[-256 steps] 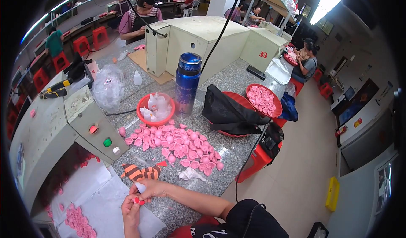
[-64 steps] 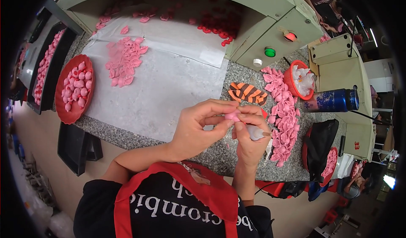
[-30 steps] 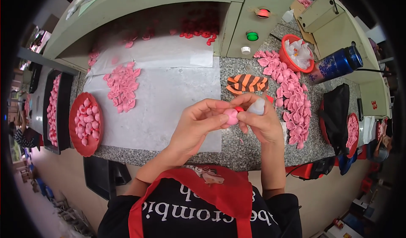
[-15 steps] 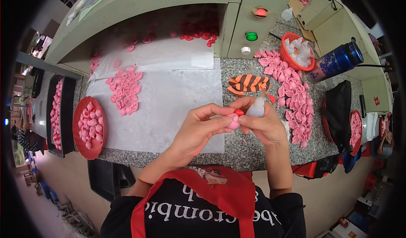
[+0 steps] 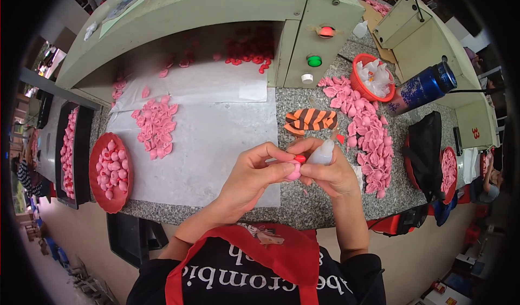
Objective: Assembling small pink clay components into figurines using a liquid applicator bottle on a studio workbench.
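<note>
While a worker's hands meet over the speckled counter, the left hand pinches a small pink piece at its fingertips. The right hand, closed around a small squeeze bottle, touches its red tip to the piece's top, the bottle slanting up and away to the right.

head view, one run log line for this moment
left hand: holds pink piece | right hand: holds small squeeze bottle, tip at piece | above granite counter
</note>
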Demonstrator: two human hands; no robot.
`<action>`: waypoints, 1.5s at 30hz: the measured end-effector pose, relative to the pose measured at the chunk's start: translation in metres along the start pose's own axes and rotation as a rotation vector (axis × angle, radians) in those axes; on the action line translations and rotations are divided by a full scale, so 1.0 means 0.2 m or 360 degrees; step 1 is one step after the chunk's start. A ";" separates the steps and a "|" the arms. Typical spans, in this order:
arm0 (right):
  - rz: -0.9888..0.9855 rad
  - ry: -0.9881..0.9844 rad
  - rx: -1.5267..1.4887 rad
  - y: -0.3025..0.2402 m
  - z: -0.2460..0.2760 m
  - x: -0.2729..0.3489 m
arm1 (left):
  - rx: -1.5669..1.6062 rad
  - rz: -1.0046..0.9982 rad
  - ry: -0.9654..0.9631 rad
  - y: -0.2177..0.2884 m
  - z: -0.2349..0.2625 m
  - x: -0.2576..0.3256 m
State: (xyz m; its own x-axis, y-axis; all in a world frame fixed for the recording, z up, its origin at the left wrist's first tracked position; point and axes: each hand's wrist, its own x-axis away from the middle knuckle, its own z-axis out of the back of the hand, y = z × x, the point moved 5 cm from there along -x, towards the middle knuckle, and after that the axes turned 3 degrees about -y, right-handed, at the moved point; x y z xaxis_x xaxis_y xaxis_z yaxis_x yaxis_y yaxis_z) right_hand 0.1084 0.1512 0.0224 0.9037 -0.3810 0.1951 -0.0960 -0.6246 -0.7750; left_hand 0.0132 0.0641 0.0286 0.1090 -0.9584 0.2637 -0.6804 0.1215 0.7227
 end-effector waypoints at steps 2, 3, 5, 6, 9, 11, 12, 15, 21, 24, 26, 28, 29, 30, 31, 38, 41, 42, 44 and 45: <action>-0.0002 0.0000 0.0033 -0.01 0.00 0.00 | 0.0002 -0.0031 -0.0036 -0.01 0.01 -0.01; -0.0014 -0.0004 0.0050 -0.01 0.01 0.00 | 0.0001 -0.0054 -0.0054 -0.01 0.01 -0.02; 0.0034 -0.0062 0.0062 -0.01 0.02 0.00 | -0.0021 -0.0036 -0.0041 -0.01 0.01 -0.03; 0.0032 -0.0049 0.0051 -0.01 0.02 0.00 | -0.0048 -0.0005 -0.0019 -0.02 0.01 -0.03; 0.0039 -0.0037 0.0095 -0.03 0.01 -0.02 | -0.0029 -0.0033 -0.0014 -0.02 0.02 -0.04; 0.0087 -0.0029 0.0100 -0.05 0.01 -0.03 | -0.0004 -0.0033 -0.0007 -0.02 0.02 -0.05; 0.0090 -0.0032 0.0105 -0.05 0.01 -0.04 | 0.0019 -0.0025 0.0001 -0.02 0.02 -0.05; 0.0081 0.0005 0.0118 -0.05 0.04 -0.05 | 0.0039 -0.0008 0.0007 -0.03 0.03 -0.07; -0.0004 0.0066 0.0109 -0.05 0.03 -0.04 | 0.0120 0.0070 -0.0056 -0.03 0.05 -0.08; -0.0013 0.0092 0.0121 -0.06 0.04 -0.04 | 0.0093 0.0067 -0.0062 -0.02 0.03 -0.09; -0.0029 0.0068 0.0126 -0.07 0.05 -0.05 | 0.0064 0.0038 -0.0066 -0.02 0.03 -0.09; -0.0023 0.0036 0.0124 -0.06 0.06 -0.06 | 0.0038 0.0010 -0.0070 -0.02 0.03 -0.10; -0.0019 0.0006 0.0124 -0.06 0.06 -0.06 | 0.0049 0.0016 -0.0083 -0.02 0.03 -0.10; -0.0019 0.0006 0.0123 -0.06 0.06 -0.06 | 0.0060 0.0022 -0.0096 -0.02 0.03 -0.11; -0.0030 0.0020 0.0135 -0.06 0.06 -0.06 | 0.0061 0.0022 -0.0093 -0.02 0.04 -0.11; -0.0068 0.0057 0.0204 -0.10 0.04 -0.06 | 0.0140 0.0007 -0.0137 -0.01 0.02 -0.10; -0.0038 -0.0039 0.0145 -0.08 0.05 -0.06 | 0.0126 0.0012 -0.0140 -0.02 0.02 -0.10; -0.0033 -0.0036 0.0153 -0.08 0.06 -0.06 | 0.0117 0.0038 -0.0127 -0.03 0.03 -0.11; -0.0043 0.0011 0.0141 -0.07 0.06 -0.06 | 0.0135 0.0046 -0.0141 -0.04 0.04 -0.12; -0.0045 0.0011 0.0142 -0.07 0.07 -0.06 | 0.0151 0.0059 -0.0153 -0.04 0.04 -0.12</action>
State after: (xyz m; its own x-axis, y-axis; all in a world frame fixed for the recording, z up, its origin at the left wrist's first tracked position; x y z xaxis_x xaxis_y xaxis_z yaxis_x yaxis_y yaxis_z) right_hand 0.1046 0.1735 0.0232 0.9026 -0.3692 0.2215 -0.0329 -0.5720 -0.8196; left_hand 0.0098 0.0842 0.0103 0.0156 -0.9747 0.2230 -0.7488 0.1364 0.6486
